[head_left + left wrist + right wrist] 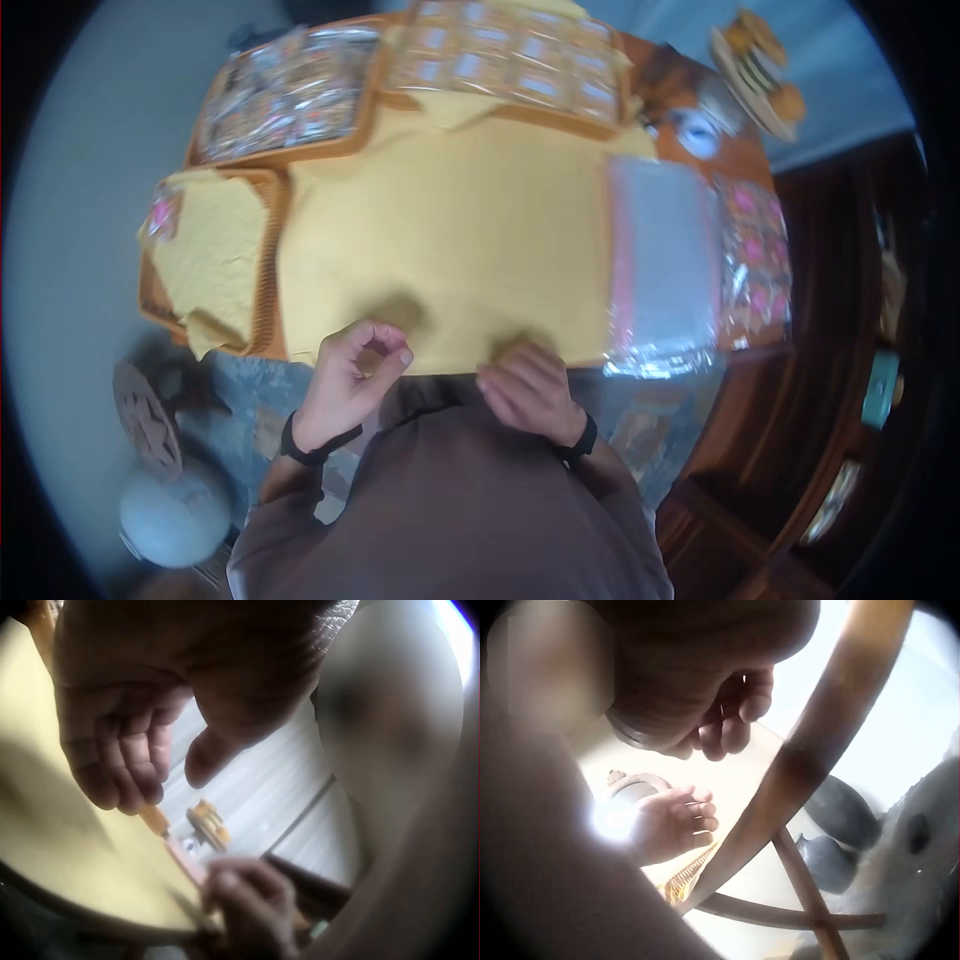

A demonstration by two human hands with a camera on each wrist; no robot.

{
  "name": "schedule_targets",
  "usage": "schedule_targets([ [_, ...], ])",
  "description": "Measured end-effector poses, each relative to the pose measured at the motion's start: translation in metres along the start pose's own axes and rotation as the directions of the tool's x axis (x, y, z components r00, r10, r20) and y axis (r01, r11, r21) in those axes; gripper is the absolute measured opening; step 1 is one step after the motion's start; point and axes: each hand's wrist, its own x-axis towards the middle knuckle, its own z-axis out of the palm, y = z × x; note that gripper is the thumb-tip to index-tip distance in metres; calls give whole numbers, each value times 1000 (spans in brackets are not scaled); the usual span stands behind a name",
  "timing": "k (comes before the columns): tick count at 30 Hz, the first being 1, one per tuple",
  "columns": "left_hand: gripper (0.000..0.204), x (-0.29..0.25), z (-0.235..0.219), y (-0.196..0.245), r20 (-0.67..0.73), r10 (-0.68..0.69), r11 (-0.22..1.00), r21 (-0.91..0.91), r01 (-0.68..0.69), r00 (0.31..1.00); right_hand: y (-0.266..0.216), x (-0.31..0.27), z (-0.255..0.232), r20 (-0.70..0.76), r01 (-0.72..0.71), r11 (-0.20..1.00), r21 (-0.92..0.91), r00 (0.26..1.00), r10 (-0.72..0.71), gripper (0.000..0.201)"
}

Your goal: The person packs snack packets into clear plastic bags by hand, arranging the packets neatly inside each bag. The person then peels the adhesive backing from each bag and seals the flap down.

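My left hand [355, 375] hovers over the near edge of a yellow sheet [450, 240], fingers loosely bent and the thumb apart from them. In the left wrist view, bare space shows between the thumb and fingers of the left hand [187, 697]. To its right, my right hand [530, 390] hangs at the same near edge with loosely curled fingers, nothing visible in them. The right wrist view shows the fingers of this hand [724, 735] relaxed, with the left hand [671, 825] beyond. Nearest the right hand lies a stack of clear plastic bags [665, 250].
Packs with pink labels [755, 260] lie right of the bags. A paper-lined wicker tray [268, 250] holds one small pack at left. Two trays along the back hold clear-wrapped packs [280, 95] and labelled packs [490, 60]. A wooden shelf [800, 400] stands at right.
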Motion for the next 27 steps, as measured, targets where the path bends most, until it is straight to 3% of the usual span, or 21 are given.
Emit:
schedule_targets([
  [1,15,6,12,-2,47,9,1000,-1,-9,999,-5,-16,-15,42,56,998,-4,998,-56,14],
  [2,17,12,22,-4,-30,197,945,272,-181,980,-8,-31,-30,87,119,993,-4,989,-118,15],
  [3,19,19,32,-7,-64,401,789,531,-310,914,-2,-52,-39,74,100,995,-28,992,-98,15],
  [5,21,26,43,-16,-30,420,782,518,-345,907,25,-118,-42,177,-120,987,-105,974,138,20],
  [7,22,37,50,-24,-200,525,770,525,-362,827,69,-190,-35,268,-409,835,-367,813,516,37],
  [9,23,43,58,-28,-287,506,794,523,-310,813,94,-232,-23,17,-651,476,-591,580,814,45],
  [11,25,41,57,-34,-289,474,805,526,-275,832,138,-287,13,5,-710,476,-519,554,833,50],
  [13,25,42,60,-35,-268,492,774,571,-275,828,156,-303,34,-13,-766,470,-439,528,849,55],
  [15,24,41,61,-31,-237,476,761,594,-261,847,162,-293,58,115,-774,310,-552,298,948,66],
  [16,24,42,61,-29,-242,468,756,607,-243,850,176,-307,69,97,-787,293,-543,288,953,66],
  [18,24,43,62,-28,-251,447,755,620,-212,859,200,-329,89,125,-819,487,-304,472,872,68],
  [19,24,43,62,-28,-232,455,750,620,-230,860,202,-331,85,108,-829,473,-299,463,880,68],
  [21,23,44,61,-29,-232,444,717,671,-188,866,208,-333,71,211,-813,487,-319,440,873,61],
  [22,23,44,60,-29,-215,457,696,691,-196,863,213,-330,68,217,-868,455,-199,413,884,55],
  [23,23,43,61,-27,-205,462,696,687,-210,863,210,-330,64,204,-873,445,-200,408,890,55],
  [25,24,43,62,-25,-214,451,688,702,-185,866,187,-298,39,118,-676,372,-636,392,912,51],
  [26,24,44,62,-25,-209,444,694,695,-187,871,209,-334,71,-191,-853,499,-152,520,832,45],
  [27,24,44,64,-24,-204,447,694,693,-194,871,195,-321,55,-197,-855,495,-153,517,833,45],
])
